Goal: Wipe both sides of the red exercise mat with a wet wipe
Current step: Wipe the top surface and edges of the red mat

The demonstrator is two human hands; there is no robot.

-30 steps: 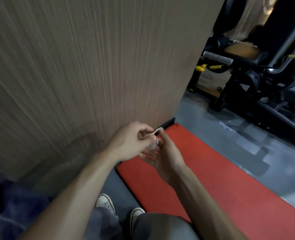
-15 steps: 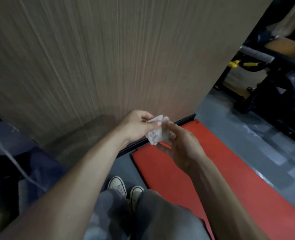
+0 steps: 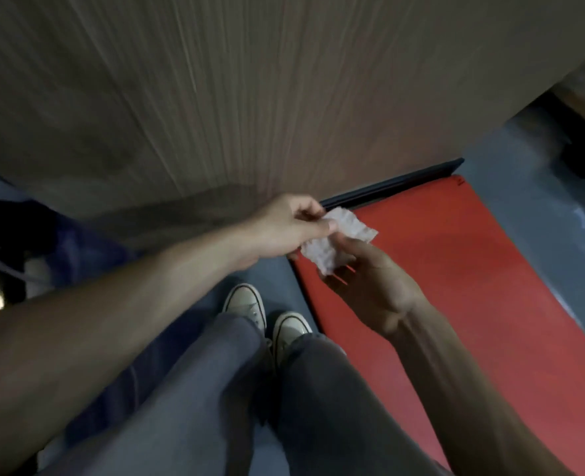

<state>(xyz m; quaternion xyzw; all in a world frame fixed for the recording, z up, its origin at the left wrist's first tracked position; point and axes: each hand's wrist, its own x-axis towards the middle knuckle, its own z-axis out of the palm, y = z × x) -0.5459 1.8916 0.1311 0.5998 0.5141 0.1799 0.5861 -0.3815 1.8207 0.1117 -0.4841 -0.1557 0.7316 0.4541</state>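
The wet wipe [image 3: 335, 240] hangs between both hands, above the near corner of the red exercise mat [image 3: 456, 269]. The left hand [image 3: 284, 231] pinches its upper edge, thumb against curled fingers [image 3: 306, 213]; the right hand [image 3: 370, 280] has its fingertips closed on the lower part, palm turned up under it. It looks thin, limp and crumpled, so I'd judge it very light, soft and easy to tear or ball up; spreading it flat and backing it with a flat palm seems the better hold for wiping. The mat lies flat on the grey floor [image 3: 531, 214], below and to the right of the fingers. It looks like flexible foam, light but floppy, so I'd take it by a corner or short edge to turn it over

Just beyond the fingers stands a tall wood-grain panel [image 3: 284, 97] with a dark strip [image 3: 387, 185] at its foot, close against the mat's far end; it may crowd the flip. The person's pale sneakers [image 3: 267, 317] stand just left of the mat's edge
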